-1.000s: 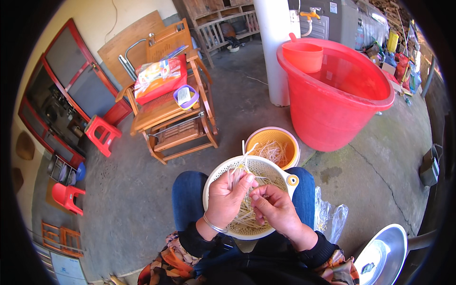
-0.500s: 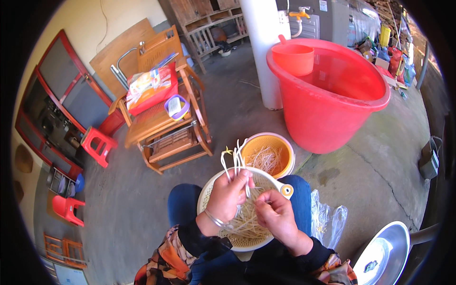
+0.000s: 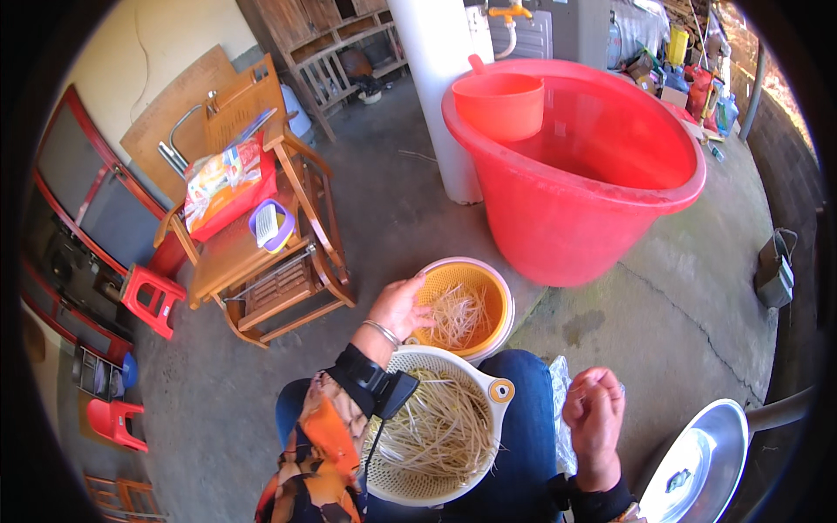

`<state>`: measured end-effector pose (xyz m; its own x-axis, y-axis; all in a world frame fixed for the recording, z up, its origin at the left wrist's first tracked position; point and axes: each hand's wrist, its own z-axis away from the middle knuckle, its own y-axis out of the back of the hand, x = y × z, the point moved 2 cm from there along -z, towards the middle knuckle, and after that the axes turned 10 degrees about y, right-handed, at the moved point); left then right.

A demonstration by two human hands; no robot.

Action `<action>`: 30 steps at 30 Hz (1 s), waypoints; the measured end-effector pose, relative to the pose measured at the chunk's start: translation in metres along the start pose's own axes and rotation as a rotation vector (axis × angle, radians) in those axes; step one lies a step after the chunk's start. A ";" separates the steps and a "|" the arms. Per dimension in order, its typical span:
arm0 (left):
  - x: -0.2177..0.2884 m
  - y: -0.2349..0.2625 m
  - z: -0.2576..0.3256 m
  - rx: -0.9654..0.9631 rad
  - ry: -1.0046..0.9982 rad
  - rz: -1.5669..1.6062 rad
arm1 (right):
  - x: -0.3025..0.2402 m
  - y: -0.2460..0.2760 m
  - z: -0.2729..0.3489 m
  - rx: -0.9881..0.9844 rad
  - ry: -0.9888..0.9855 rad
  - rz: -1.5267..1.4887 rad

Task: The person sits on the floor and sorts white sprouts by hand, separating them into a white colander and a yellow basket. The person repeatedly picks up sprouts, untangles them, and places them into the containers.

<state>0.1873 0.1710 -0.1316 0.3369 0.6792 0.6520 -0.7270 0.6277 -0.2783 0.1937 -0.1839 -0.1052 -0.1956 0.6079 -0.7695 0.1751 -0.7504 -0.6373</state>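
My left hand [image 3: 401,309] reaches over the near left rim of an orange basket [image 3: 504,301], its fingers apart and nothing gripped in them. Trimmed bean sprouts [image 3: 457,319] lie inside that basket. On my lap rests a cream colander [image 3: 403,490] full of long, thin bean sprouts [image 3: 436,427]. My right hand [image 3: 596,427] is raised to the right of the colander, thumb and fingers closed together; whatever is between them is too small to name. Beneath and behind it lies a clear plastic bag [image 3: 561,410], partly hidden by the hand and my knee.
A big red tub [image 3: 558,218] with a red dipper [image 3: 497,109] stands ahead, beside a white pillar [image 3: 436,105]. A metal basin [image 3: 702,462] is at the lower right. To the left are a wooden chair [image 3: 235,270] and red stools [image 3: 153,298].
My left hand has moved forward from above the colander to the orange basket and let go of the sprouts it held. My right hand has moved right, over the plastic bag.
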 end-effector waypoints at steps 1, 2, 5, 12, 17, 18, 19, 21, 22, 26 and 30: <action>0.005 0.001 0.013 -0.060 -0.046 0.010 | 0.006 0.021 -0.007 0.047 0.049 0.050; 0.010 0.002 0.027 -0.119 -0.088 -0.015 | 0.014 0.046 -0.015 0.070 0.079 0.127; 0.023 0.005 0.076 -0.294 -0.186 -0.050 | 0.052 0.136 -0.042 0.119 0.195 0.658; -0.004 0.034 0.151 -0.335 -0.245 -0.684 | 0.131 0.321 -0.026 -0.304 -0.234 1.651; -0.049 0.050 0.168 -0.136 -0.392 -1.315 | 0.111 0.306 -0.034 -0.079 -0.299 1.242; -0.057 0.050 0.167 -0.090 -0.438 -1.397 | 0.099 0.292 -0.039 -0.006 -0.279 1.128; -0.065 0.049 0.164 -0.042 -0.486 -1.476 | 0.092 0.272 -0.038 -0.005 -0.106 1.094; -0.078 0.046 0.158 0.015 -0.677 -1.570 | 0.070 0.233 -0.038 -0.122 0.037 1.185; -0.083 0.044 0.154 0.050 -0.761 -1.612 | 0.060 0.213 -0.035 -0.188 0.119 1.195; -0.087 0.035 0.127 0.165 -0.996 -1.690 | 0.046 0.150 -0.011 -0.185 0.199 1.080; -0.085 0.028 0.108 0.053 -1.067 -1.714 | 0.043 0.116 0.022 -0.230 0.179 0.993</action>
<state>0.0741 0.0894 -0.1185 0.1586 -0.9553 0.2496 -0.1233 0.2316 0.9650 0.1840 -0.2501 -0.2114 0.2810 -0.2141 -0.9355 0.3627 -0.8788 0.3100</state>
